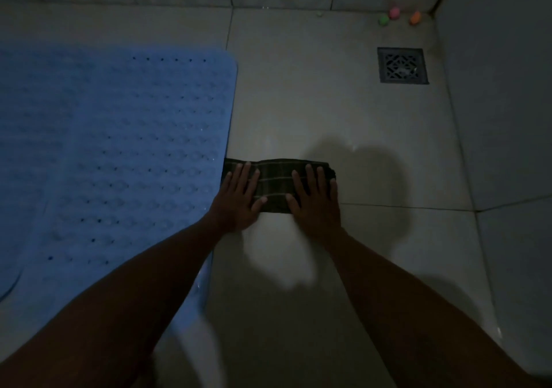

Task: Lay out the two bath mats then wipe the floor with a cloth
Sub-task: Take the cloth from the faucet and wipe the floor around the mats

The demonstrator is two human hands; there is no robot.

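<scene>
Both bare forearms reach in from 6 o'clock; left hand (239,196) and right hand (313,199) press flat, fingers straight, on a folded dark plaid cloth (276,180) on the pale tiled floor (343,113), touching the blue perforated rubber bath mat (125,148) at 9 o'clock; a square metal drain (402,65) lies at 2 o'clock.

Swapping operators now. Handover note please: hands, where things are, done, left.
Left hand: flat, fingers straight, pressing the cloth's left end.
Right hand: flat on its right end.
Cloth: folded strip on the floor, its left end at the blue mat's right edge.
Mat lies flat at left; a second edge at far left may be the other mat, unclear.
Drain ahead right, small coloured items in the far corner.
Done: mat laid, cloth down.
Left: wipe the floor.
</scene>
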